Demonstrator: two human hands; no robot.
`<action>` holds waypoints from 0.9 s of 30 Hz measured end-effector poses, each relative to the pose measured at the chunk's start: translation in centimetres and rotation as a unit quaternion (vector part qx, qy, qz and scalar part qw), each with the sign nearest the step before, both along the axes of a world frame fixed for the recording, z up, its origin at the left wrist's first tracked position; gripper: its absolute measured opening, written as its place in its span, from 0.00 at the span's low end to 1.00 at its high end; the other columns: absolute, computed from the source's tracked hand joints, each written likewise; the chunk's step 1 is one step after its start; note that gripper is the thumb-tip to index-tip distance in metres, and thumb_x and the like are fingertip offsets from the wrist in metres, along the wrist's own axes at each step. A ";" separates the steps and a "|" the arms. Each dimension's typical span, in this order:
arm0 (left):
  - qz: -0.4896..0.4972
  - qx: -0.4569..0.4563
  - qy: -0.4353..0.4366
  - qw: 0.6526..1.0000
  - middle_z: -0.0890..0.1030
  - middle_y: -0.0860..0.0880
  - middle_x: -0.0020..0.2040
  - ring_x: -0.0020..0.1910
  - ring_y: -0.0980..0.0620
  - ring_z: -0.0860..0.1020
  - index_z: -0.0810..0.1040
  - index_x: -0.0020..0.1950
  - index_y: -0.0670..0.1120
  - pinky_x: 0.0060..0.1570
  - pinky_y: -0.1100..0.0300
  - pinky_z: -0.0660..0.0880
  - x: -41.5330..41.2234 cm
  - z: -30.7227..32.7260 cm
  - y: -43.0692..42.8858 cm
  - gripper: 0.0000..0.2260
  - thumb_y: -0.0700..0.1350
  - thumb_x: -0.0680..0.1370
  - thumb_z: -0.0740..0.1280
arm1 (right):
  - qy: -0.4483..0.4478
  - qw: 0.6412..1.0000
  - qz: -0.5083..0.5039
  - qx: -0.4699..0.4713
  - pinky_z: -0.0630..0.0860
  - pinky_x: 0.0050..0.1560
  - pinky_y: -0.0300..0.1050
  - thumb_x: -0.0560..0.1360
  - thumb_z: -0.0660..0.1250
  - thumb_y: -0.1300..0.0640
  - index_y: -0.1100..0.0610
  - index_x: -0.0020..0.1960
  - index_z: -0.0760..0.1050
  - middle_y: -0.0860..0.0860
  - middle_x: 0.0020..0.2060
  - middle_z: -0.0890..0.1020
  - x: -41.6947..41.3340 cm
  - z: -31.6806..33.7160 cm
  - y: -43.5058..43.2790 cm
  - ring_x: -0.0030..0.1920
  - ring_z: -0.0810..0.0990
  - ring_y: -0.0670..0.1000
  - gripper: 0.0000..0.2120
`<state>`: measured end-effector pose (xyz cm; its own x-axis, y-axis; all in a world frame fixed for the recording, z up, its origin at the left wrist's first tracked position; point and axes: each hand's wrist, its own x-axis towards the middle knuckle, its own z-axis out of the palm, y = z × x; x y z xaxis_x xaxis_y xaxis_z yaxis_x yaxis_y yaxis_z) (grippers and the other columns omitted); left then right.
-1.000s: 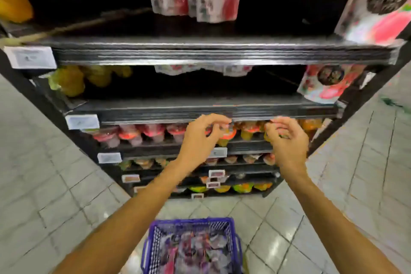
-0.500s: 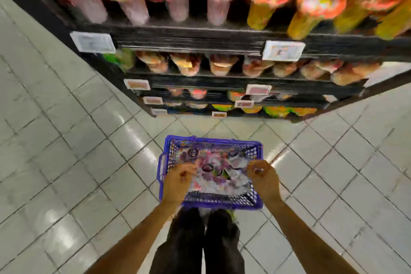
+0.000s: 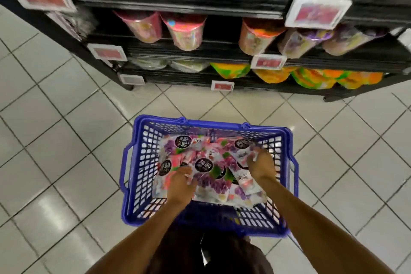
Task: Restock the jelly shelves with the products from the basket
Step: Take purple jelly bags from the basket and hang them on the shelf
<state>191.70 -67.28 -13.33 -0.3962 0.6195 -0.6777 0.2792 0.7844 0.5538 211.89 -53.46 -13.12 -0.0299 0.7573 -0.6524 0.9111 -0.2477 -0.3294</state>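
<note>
Nearest, the left hand (image 3: 179, 186) lies low inside the blue basket (image 3: 144, 162). Its fingers (image 3: 186, 172) are bent down onto the heap of jelly pouches (image 3: 205, 165), and one cannot tell whether they have pinched a pouch or only press on it. A little beyond, the right hand (image 3: 260, 165) has its fingers (image 3: 252, 159) curled round the edge of a pale pouch (image 3: 242, 154) — this one seems held. The other pouches lie flat and overlapping, between and just ahead of both sets of fingertips. They are probably light, soft and glossy, so they may slide over each other. A pinch at the sealed top edge looks safer than one at the filled belly. Far beyond the fingertips, past the tiled floor (image 3: 66, 140), stand the black shelves (image 3: 200, 4) with jelly cups (image 3: 184, 33) and price labels (image 3: 318, 12) — the destination.
</note>
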 end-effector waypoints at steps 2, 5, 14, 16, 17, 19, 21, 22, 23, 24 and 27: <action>-0.059 -0.019 0.029 0.998 0.81 0.40 0.48 0.46 0.42 0.80 0.77 0.46 0.39 0.48 0.50 0.77 0.7 -3.4 0.8 0.04 0.40 0.76 0.69 | -0.046 0.996 0.079 -0.010 0.65 0.70 0.52 0.81 0.58 0.55 0.64 0.71 0.67 0.60 0.70 0.71 0.0 -3.5 1.0 0.70 0.68 0.60 0.21; -0.119 -0.087 0.067 0.987 0.77 0.39 0.59 0.58 0.39 0.76 0.76 0.51 0.41 0.54 0.49 0.75 1.3 -6.8 1.5 0.09 0.47 0.78 0.67 | -0.089 0.990 0.107 0.000 0.63 0.71 0.52 0.82 0.56 0.52 0.63 0.72 0.63 0.60 0.70 0.69 -0.3 -6.8 2.0 0.70 0.67 0.60 0.23; -0.082 -0.251 0.023 0.964 0.82 0.46 0.49 0.45 0.51 0.82 0.71 0.65 0.39 0.43 0.59 0.80 1.9 -6.1 4.6 0.30 0.55 0.71 0.74 | -0.139 0.963 0.054 -0.224 0.73 0.59 0.50 0.74 0.73 0.49 0.66 0.75 0.58 0.62 0.68 0.72 -1.5 -6.1 3.5 0.67 0.72 0.61 0.39; 0.036 -0.249 -0.092 0.964 0.83 0.44 0.49 0.38 0.54 0.81 0.71 0.68 0.36 0.32 0.64 0.77 2.2 -4.5 4.8 0.33 0.48 0.69 0.78 | -0.105 0.957 0.040 -0.267 0.75 0.62 0.50 0.69 0.78 0.51 0.61 0.75 0.60 0.58 0.67 0.74 -1.2 -4.3 3.8 0.66 0.74 0.60 0.43; 0.079 -0.250 -0.145 0.954 0.82 0.42 0.53 0.38 0.52 0.80 0.69 0.70 0.36 0.29 0.64 0.77 2.4 -3.5 4.7 0.35 0.45 0.68 0.79 | -0.109 0.956 0.053 -0.268 0.75 0.64 0.50 0.65 0.81 0.52 0.60 0.77 0.56 0.57 0.67 0.74 -0.8 -3.3 3.6 0.66 0.74 0.59 0.49; 0.099 -0.253 -0.180 0.945 0.80 0.46 0.48 0.38 0.54 0.77 0.69 0.69 0.37 0.24 0.64 0.75 2.5 -1.2 4.1 0.34 0.44 0.68 0.79 | -0.080 0.957 0.019 -0.277 0.76 0.62 0.49 0.61 0.83 0.55 0.58 0.78 0.54 0.57 0.63 0.78 0.0 -1.4 2.1 0.63 0.77 0.58 0.54; 0.109 -0.235 -0.192 0.947 0.78 0.50 0.42 0.37 0.55 0.78 0.71 0.67 0.38 0.23 0.67 0.73 2.1 1.8 3.0 0.31 0.43 0.69 0.78 | -0.059 0.961 -0.009 -0.271 0.81 0.51 0.48 0.61 0.83 0.53 0.59 0.71 0.66 0.55 0.52 0.83 0.8 1.5 0.3 0.53 0.83 0.55 0.44; 0.115 -0.227 -0.197 0.947 0.78 0.51 0.42 0.37 0.55 0.78 0.70 0.69 0.40 0.24 0.68 0.73 1.8 3.6 2.4 0.32 0.43 0.69 0.78 | -0.034 0.962 -0.032 -0.270 0.82 0.42 0.45 0.61 0.83 0.53 0.58 0.66 0.70 0.54 0.48 0.84 1.1 3.2 -0.4 0.46 0.84 0.53 0.38; 0.118 -0.213 -0.200 0.949 0.79 0.52 0.44 0.38 0.56 0.78 0.66 0.73 0.41 0.26 0.68 0.72 1.5 5.3 1.8 0.35 0.44 0.69 0.78 | 0.006 0.963 -0.061 -0.263 0.80 0.33 0.43 0.60 0.83 0.55 0.58 0.64 0.71 0.54 0.46 0.84 1.4 4.8 -1.2 0.39 0.84 0.52 0.37; 0.135 -0.192 -0.212 0.948 0.80 0.51 0.49 0.40 0.56 0.78 0.62 0.75 0.43 0.28 0.68 0.72 1.2 7.6 1.5 0.39 0.44 0.69 0.78 | 0.050 0.962 -0.100 -0.249 0.77 0.27 0.41 0.58 0.84 0.58 0.59 0.62 0.72 0.55 0.45 0.84 1.5 7.2 -1.6 0.34 0.82 0.51 0.37; 0.185 -0.118 -0.234 0.947 0.78 0.45 0.62 0.48 0.55 0.81 0.61 0.76 0.44 0.41 0.63 0.81 -0.2 15.4 1.5 0.41 0.40 0.68 0.79 | 0.164 0.949 -0.199 -0.180 0.74 0.25 0.34 0.56 0.84 0.66 0.60 0.62 0.73 0.54 0.45 0.84 1.3 15.0 -2.3 0.33 0.79 0.46 0.38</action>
